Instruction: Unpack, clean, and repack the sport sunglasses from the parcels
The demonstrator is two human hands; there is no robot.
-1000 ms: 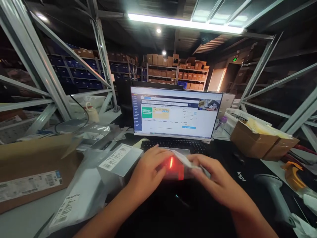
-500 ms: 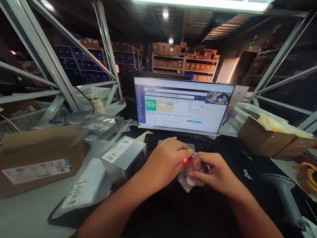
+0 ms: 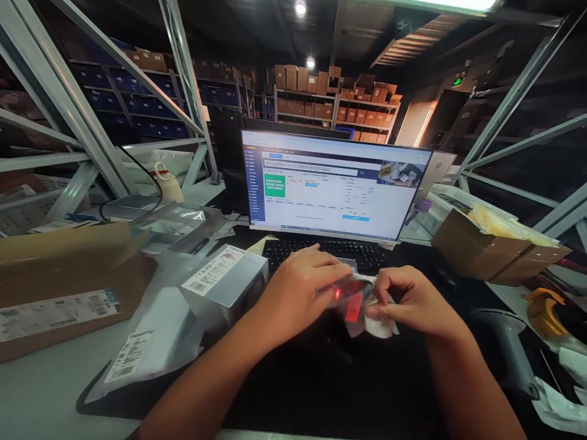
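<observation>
Both my hands meet over the black desk mat (image 3: 321, 379), just in front of the keyboard (image 3: 321, 255). My left hand (image 3: 298, 293) and my right hand (image 3: 410, 302) are closed on a small white packet (image 3: 367, 315), crumpled between the fingers. A red scanner light falls on the packet between my hands. The monitor (image 3: 330, 186) stands right behind, showing a form with a green box.
A grey boxed item with a barcode label (image 3: 224, 284) lies on clear bags at left, beside a brown carton (image 3: 59, 287). An open carton (image 3: 486, 250) sits at right. A grey handheld scanner (image 3: 509, 348) stands at right front. Metal rack struts flank both sides.
My hands have drawn the packet slightly closer together and higher; the red light patch on it shifted. The view has tipped down a little.
</observation>
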